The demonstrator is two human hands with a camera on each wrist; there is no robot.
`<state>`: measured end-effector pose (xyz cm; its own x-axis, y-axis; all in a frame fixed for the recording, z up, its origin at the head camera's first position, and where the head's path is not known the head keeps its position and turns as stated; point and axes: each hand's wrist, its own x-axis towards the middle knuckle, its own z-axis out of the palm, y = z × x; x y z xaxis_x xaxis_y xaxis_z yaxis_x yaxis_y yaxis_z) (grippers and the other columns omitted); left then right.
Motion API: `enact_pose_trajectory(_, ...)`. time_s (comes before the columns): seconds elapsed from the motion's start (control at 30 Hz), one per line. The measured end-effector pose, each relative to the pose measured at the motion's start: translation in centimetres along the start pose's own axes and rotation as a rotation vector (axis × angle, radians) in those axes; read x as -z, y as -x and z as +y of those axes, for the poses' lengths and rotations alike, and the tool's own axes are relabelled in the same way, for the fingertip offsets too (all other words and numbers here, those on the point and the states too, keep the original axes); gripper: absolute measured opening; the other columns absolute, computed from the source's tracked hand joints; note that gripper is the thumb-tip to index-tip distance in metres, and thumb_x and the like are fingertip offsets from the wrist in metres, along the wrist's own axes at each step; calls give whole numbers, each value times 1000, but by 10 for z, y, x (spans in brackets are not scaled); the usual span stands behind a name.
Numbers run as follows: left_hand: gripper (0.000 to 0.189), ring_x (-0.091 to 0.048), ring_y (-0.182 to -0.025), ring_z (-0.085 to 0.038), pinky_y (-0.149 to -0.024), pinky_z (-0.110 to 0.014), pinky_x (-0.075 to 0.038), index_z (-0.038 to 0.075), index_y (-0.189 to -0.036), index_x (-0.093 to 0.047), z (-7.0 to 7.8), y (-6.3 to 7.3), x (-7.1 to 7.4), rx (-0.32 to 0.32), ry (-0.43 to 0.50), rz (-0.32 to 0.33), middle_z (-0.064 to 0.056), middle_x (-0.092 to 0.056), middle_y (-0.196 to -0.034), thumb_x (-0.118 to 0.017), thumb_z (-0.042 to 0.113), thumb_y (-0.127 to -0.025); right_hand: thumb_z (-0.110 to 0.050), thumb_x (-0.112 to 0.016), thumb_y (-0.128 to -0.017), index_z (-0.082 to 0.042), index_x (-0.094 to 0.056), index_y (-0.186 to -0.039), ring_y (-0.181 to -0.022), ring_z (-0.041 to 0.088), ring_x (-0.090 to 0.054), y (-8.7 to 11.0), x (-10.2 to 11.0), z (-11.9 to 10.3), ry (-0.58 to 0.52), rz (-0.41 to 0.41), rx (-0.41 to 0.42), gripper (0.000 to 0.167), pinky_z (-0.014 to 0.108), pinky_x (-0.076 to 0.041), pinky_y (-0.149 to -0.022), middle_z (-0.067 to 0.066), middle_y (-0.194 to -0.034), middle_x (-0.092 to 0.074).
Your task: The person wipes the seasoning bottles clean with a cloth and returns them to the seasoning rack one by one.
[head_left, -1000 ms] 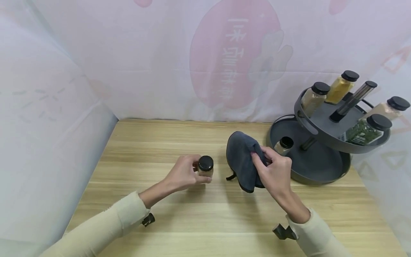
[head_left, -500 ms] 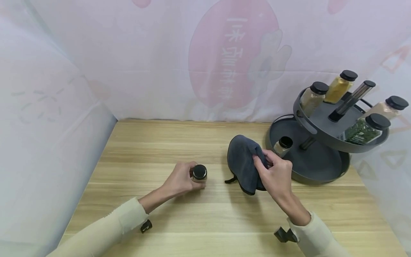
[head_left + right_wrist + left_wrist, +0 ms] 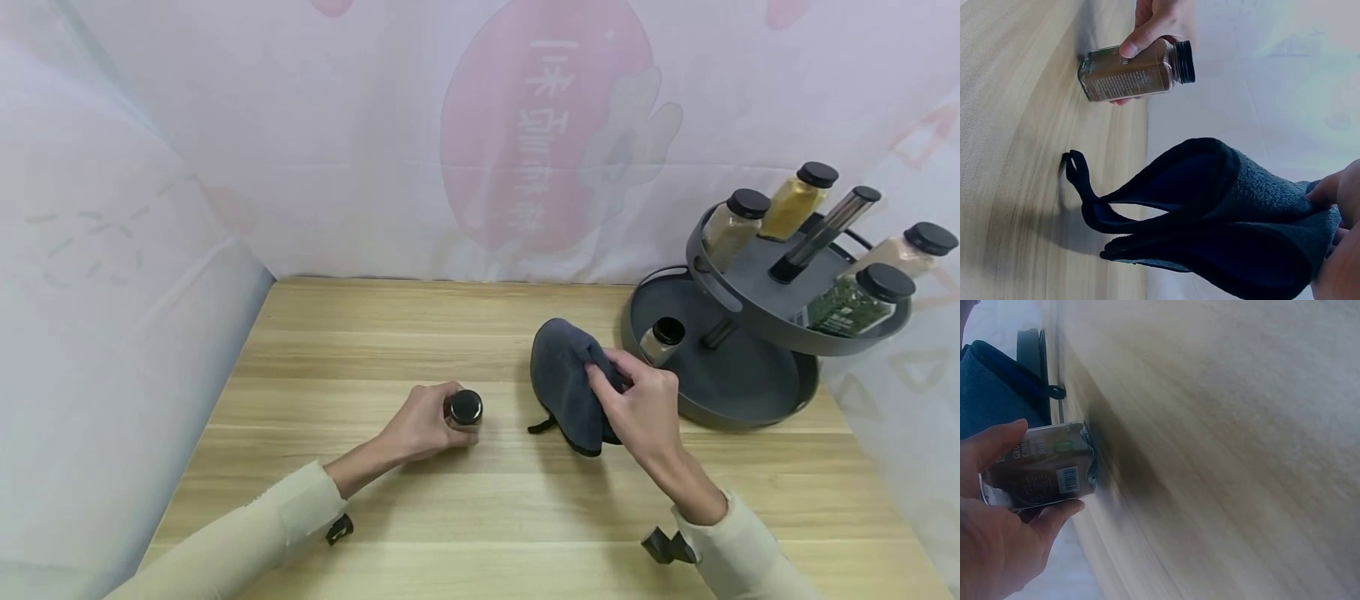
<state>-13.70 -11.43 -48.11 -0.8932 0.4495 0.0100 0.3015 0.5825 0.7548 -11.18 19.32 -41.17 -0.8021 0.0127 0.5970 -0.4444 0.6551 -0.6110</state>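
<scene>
My left hand point(image 3: 426, 423) grips a square glass spice jar point(image 3: 1129, 74) by its sides. The jar has a black cap point(image 3: 467, 407), brown powder inside and a printed label with a barcode. It stands upright, at or just above the tabletop; I cannot tell which. To its right, my right hand point(image 3: 643, 408) pinches a folded dark grey-blue cloth point(image 3: 566, 383) between thumb and fingers. The cloth hangs in folds with a black edge, and a black loop point(image 3: 1077, 172) dangles from it near the table. Cloth and jar are apart.
A two-tier grey round rack point(image 3: 742, 400) stands at the right. Its upper tray point(image 3: 765, 279) bears several black-capped spice jars, one with green flakes point(image 3: 847, 304) and one with yellow powder point(image 3: 795, 208). One jar point(image 3: 660, 342) sits in the lower tray, close behind my right hand.
My left hand has drawn the jar slightly left and toward me. The right hand has stayed nearly in place, with the cloth a little lower.
</scene>
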Motion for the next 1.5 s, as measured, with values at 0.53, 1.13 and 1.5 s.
enact_pose_trajectory(0.53,75,-70,-120,-24,-108,-44,-53,6,-135,-65,-9,4,-2,-24,104,4,-7,-75,-125,-100,16,-70,3,-80,-88,2,-81,-104,-73,24,-78,0,-2,-2,-1,-32,-28,16,3,-48,-70,14,-92,-81)
enact_pose_trajectory(1.13,50,-72,-98,-11,-91,-29,-57,8,-117,-73,-15,7,-13,28,158,90,1,-78,-107,-98,13,-74,4,-80,-87,2,-81,-102,-74,23,-79,4,-6,-2,-6,-37,-26,16,4,-49,-70,14,-92,-81)
enact_pose_trajectory(1.5,40,-64,-81,-8,-77,-23,-54,14,-107,-78,-16,8,-14,6,207,137,7,-78,-95,-99,15,-73,4,-81,-87,1,-81,-103,-76,22,-79,6,-11,-4,-9,-37,-14,16,4,-50,-71,13,-95,-81)
